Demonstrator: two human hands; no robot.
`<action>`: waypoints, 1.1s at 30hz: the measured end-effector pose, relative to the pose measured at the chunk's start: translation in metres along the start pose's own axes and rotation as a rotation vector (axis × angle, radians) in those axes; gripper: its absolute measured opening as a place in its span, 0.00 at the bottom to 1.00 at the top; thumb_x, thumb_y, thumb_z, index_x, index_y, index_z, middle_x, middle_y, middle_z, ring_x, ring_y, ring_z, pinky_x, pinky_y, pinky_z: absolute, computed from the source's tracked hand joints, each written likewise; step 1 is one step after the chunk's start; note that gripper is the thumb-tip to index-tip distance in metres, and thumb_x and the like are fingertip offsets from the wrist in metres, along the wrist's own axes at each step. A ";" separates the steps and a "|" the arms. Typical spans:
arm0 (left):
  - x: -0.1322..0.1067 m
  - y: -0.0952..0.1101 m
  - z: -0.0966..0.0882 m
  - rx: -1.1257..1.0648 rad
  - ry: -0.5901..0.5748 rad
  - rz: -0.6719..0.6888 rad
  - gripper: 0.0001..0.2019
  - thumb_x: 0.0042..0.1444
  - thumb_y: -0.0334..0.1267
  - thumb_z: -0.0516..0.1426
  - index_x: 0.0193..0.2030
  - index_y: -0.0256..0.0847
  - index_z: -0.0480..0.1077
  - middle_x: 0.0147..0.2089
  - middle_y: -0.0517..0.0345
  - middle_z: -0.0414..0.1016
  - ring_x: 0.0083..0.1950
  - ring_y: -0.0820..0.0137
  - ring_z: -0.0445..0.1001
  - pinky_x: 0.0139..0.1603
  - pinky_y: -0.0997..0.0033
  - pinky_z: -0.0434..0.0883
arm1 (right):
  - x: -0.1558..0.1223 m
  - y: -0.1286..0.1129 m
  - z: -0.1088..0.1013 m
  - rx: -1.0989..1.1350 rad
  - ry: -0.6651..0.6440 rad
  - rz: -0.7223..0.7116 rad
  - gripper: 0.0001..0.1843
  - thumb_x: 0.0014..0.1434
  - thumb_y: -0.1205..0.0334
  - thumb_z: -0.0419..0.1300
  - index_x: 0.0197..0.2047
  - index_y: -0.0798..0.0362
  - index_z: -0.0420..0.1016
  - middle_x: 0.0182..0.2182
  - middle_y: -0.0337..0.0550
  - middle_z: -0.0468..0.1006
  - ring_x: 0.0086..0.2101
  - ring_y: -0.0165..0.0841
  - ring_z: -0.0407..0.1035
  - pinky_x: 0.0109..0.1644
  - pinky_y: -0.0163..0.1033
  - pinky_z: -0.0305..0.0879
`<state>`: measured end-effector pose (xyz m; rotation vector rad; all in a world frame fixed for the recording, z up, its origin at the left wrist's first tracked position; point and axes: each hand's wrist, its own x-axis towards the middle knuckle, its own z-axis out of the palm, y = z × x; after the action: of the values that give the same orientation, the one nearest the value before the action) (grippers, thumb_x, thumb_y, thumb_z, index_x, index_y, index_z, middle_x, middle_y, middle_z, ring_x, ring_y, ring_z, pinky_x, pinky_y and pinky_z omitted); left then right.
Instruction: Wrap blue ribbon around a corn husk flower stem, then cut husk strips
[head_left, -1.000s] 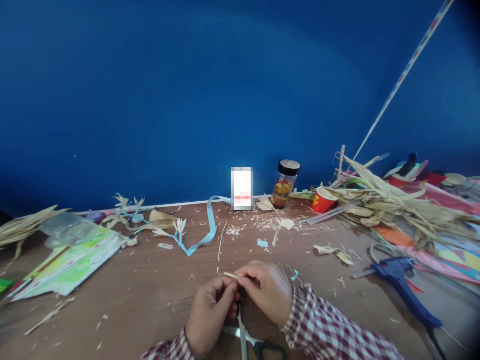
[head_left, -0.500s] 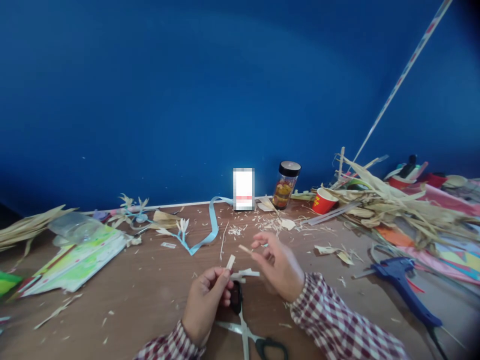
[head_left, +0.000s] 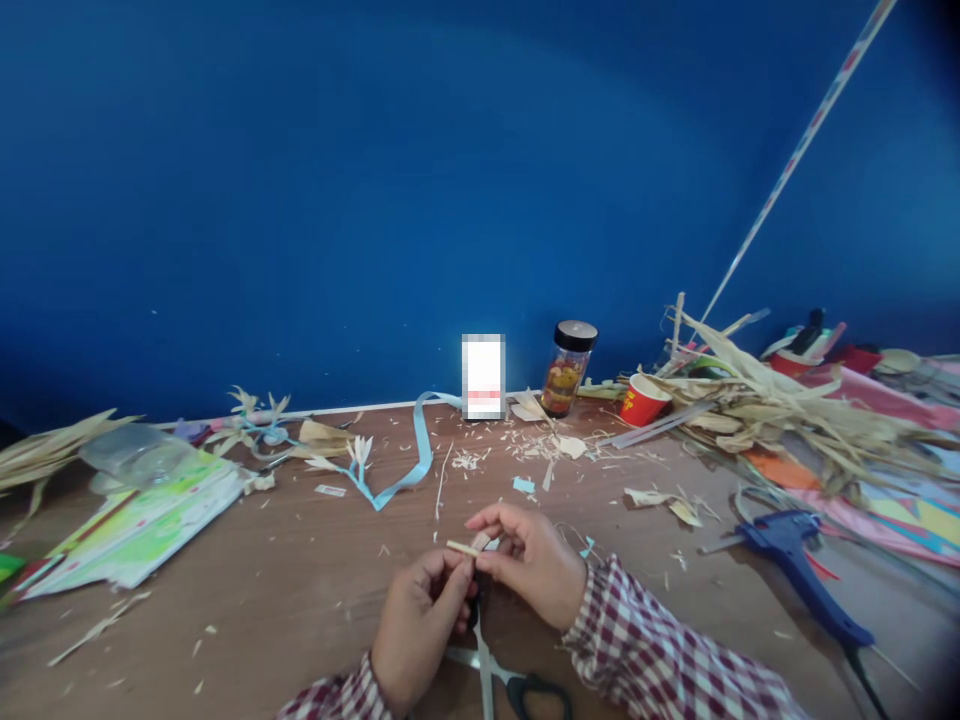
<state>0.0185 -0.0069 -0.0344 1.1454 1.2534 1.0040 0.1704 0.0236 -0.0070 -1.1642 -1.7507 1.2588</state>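
Note:
My left hand (head_left: pixel 418 620) and my right hand (head_left: pixel 534 562) meet just above the brown table, fingertips almost touching. A thin, pale strip of dried husk (head_left: pixel 462 548) is pinched between my right thumb and fingers, its free end pointing left over the left fingertips. Between the hands rises a second pale husk piece (head_left: pixel 480 541), gripped by my left thumb and forefinger and partly covered. Beneath them lie open scissors (head_left: pixel 484 662) with black handles, one handle partly hidden by my left hand.
A light-blue ribbon (head_left: pixel 424 440) with pale husk buds (head_left: pixel 358 458) curves behind my hands. Husk scraps (head_left: pixel 469 460) litter the table (head_left: pixel 285 620). To the right lie a blue glue gun (head_left: pixel 799 560), a red paper cup (head_left: pixel 643 400) and piled dry husks (head_left: pixel 757 400). A jar (head_left: pixel 568 370) stands near the wall.
My right hand has moved left and down, bringing its thin strip against the piece in my left hand. The view has shifted slightly. A small blue scrap behind the right hand now shows.

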 end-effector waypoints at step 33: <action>-0.001 -0.002 0.000 -0.059 0.045 -0.001 0.14 0.48 0.48 0.56 0.28 0.36 0.69 0.22 0.62 0.67 0.19 0.78 0.63 0.18 0.80 0.62 | 0.001 -0.008 -0.005 -0.264 -0.085 -0.111 0.13 0.58 0.62 0.52 0.28 0.55 0.74 0.27 0.38 0.71 0.31 0.29 0.66 0.37 0.33 0.60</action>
<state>0.0180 -0.0082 -0.0358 1.0820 1.2512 1.0648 0.1722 0.0250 0.0026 -1.1536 -2.0627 1.0480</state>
